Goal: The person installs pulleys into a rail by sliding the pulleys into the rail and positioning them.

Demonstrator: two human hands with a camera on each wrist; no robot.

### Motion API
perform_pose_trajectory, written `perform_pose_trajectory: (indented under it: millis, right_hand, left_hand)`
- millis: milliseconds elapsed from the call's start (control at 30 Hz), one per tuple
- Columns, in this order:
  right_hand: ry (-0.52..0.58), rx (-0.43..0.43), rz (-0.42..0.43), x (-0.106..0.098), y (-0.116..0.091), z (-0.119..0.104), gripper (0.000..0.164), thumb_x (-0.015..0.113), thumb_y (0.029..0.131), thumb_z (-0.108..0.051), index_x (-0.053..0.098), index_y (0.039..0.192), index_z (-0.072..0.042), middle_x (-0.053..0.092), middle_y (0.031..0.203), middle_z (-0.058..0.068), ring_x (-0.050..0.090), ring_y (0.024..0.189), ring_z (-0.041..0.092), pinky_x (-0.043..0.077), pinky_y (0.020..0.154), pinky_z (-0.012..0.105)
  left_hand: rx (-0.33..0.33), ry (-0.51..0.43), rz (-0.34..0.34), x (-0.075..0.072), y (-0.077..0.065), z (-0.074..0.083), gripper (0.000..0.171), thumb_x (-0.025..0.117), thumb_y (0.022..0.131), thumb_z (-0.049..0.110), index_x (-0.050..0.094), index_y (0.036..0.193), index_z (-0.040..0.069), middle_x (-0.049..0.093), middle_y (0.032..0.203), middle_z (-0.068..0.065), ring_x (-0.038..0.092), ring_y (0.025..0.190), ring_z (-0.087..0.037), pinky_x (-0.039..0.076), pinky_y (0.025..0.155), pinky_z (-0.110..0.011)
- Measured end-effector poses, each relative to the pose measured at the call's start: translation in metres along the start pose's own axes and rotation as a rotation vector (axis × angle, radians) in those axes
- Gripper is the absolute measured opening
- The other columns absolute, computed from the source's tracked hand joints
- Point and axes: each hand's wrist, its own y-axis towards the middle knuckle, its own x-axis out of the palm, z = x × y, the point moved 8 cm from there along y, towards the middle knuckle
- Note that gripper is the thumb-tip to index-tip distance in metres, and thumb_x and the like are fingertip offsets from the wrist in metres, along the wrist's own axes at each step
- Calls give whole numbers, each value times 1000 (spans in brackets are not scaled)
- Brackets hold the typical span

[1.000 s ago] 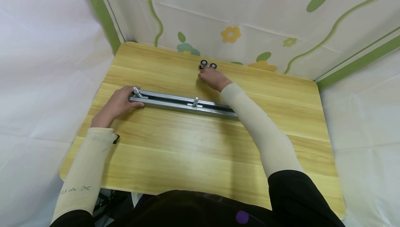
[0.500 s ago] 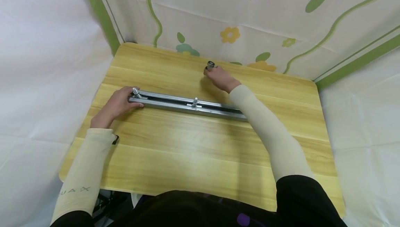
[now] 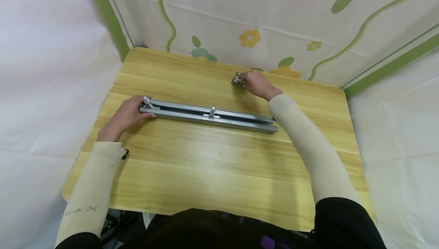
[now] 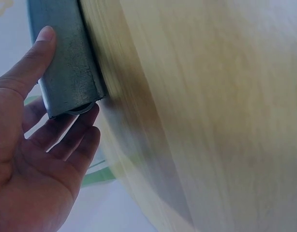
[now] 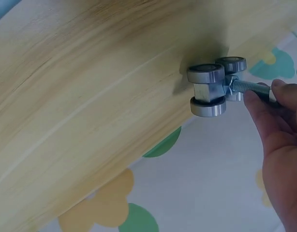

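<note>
A long grey metal channel rail (image 3: pixel 240 123) lies across the table, its slot facing up. Two threaded bolts stand out of the slot, a left bolt (image 3: pixel 147 102) near the end and a middle bolt (image 3: pixel 212 112). My left hand (image 3: pixel 125 115) holds the rail's left end, thumb on the near side; in the left wrist view the thumb presses the rail's flat side (image 4: pixel 68 67). Behind the rail, my right hand (image 3: pixel 258 84) pinches the threaded stem (image 5: pixel 250 87) of a roller trolley (image 5: pixel 209 90). This trolley has several steel wheels on a metal block and is raised off the tabletop.
The wooden table (image 3: pixel 205 172) has rounded corners. A white cloth backdrop (image 3: pixel 219 20) with flowers and green trim stands at its far edge. White sheets hang on both sides, the left sheet (image 3: pixel 51 69) and the right sheet (image 3: pixel 398 127).
My right hand has picked the roller trolley up from the back of the table, turned it and carried it rightward. The rail's right end has come into view. My left hand stays put.
</note>
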Motion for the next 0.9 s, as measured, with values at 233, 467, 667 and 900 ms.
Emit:
perform_pose_trajectory:
  millis: [233,467,667,900]
  right_hand:
    - [38,30,21,-6,-9,14,26,56,106,2,72,126,8,73,123,26,71,107,37,59,93,51]
    - [59,77,-3,-7,-19,25,25,59,106,-5,73,124,6,73,125,24,72,109,37,59,96,51]
    - [-16,79,1,-9,-20,23,20,63,103,-3,77,113,6,76,113,24,73,98,36,59,94,52]
    - [-69,155,-20,-3,-20,27,19,59,103,0,77,105,5,76,107,23,67,87,32,57,89,50]
  left_hand:
    - [-15,0,-10,0,0,-2,70,86,92,19,52,146,-9,55,142,-38,49,134,-55,39,113,-69]
    - [-19,-8,-9,2,0,-2,69,86,92,18,53,146,-9,54,143,-37,49,135,-55,38,114,-68]
    - [-11,-6,-2,0,1,-2,69,86,92,19,53,146,-10,55,142,-38,50,133,-56,39,113,-69]
    - [-18,-10,-8,1,2,-2,72,86,92,21,52,147,-9,54,143,-38,49,134,-56,39,113,-69]
